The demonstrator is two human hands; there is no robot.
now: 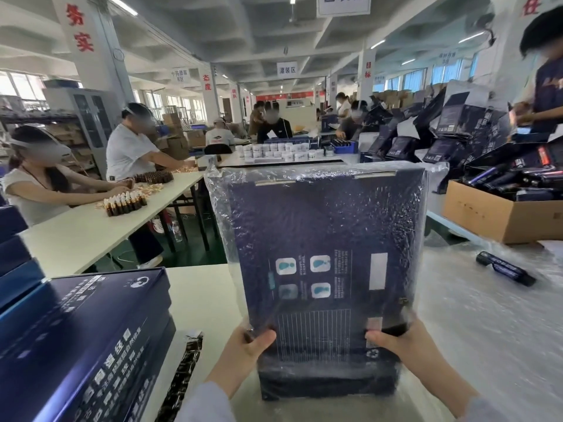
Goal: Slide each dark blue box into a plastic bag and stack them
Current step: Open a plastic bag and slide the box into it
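Head view: dark blue box (323, 239) is centre frame, upright, back panel to the camera, already inside the plastic bag (218, 205). The film covers the top and sides down to about hand level; the bottom strip looks uncovered. Left hand (243, 351) grips the lower left corner, thumb on the front face and fingers behind. Right hand (408, 348) grips the lower right corner the same way, over the film. Can't tell if the bottom edge rests on the bench (207, 300) or hangs just above it. Risks, as I judge them: the bag mouth is open at the bottom, so a loose grip lets the box slide back out. Slack film at the upper left corner could bunch or tear if tugged. Both holds are low on a tall box, so it could tip away. Stack of boxes (85, 330) at lower left looks slightly uneven, so a bagged, slippery box set on it may skid. Loose plastic sheeting (487, 324) at right could snag.
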